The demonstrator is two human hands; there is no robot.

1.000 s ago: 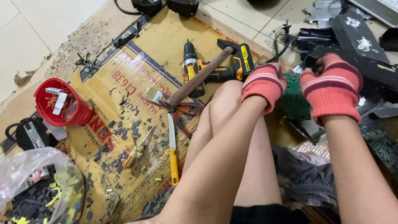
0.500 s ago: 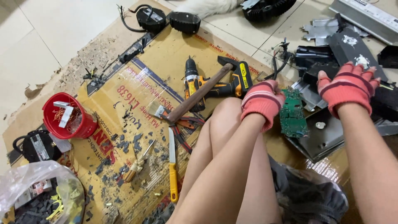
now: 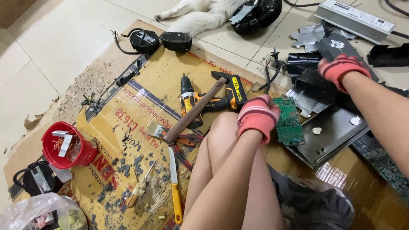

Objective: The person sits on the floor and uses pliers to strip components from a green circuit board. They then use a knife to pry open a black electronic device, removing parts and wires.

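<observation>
Cardboard-covered floor (image 3: pixel 128 106); green circuit board (image 3: pixel 289 120) beside curled left hand (image 3: pixel 257 117); right hand (image 3: pixel 341 68) gripping black metal piece (image 3: pixel 336 44) beyond board.

"What's the room like from where you sit?"

"I see a floor of pale tiles (image 3: pixel 51 55) with thin grout lines, evenly lit, with no hard shadows. A big sheet of brown cardboard (image 3: pixel 170 72) lies flat over it, its left edge torn and crumbling into flakes."

"Any walls or furniture?"

"None that I can make out. At the top edge a white furry animal (image 3: pixel 200 15) lies on the tiles."
</observation>
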